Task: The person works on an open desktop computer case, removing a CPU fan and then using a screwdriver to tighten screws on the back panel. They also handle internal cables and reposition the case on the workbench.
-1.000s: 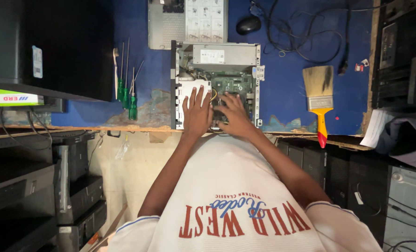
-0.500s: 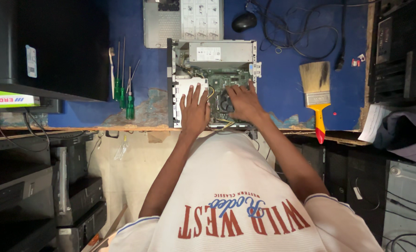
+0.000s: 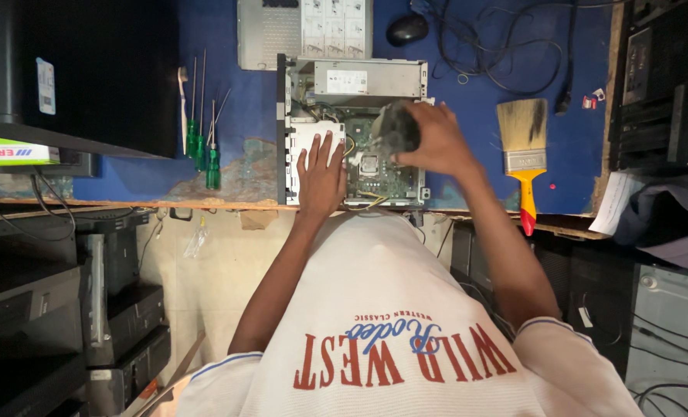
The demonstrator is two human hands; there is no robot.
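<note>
The left hand (image 3: 321, 176) lies flat, fingers spread and released, on the pale metal cover at the near left of the opened computer case (image 3: 351, 131), which sits on the blue desk (image 3: 467, 116) close to its near edge. The right hand (image 3: 435, 139) is over the middle of the case, its fingers clenched around a dark grey lump (image 3: 395, 127), blurred, held just above the green circuit board (image 3: 375, 174). Right of the case lies a paintbrush (image 3: 523, 150) with a yellow handle. Left of it lie green-handled screwdrivers (image 3: 203, 139). Farther back sit a black mouse (image 3: 407, 29) and tangled cables (image 3: 498, 46).
</note>
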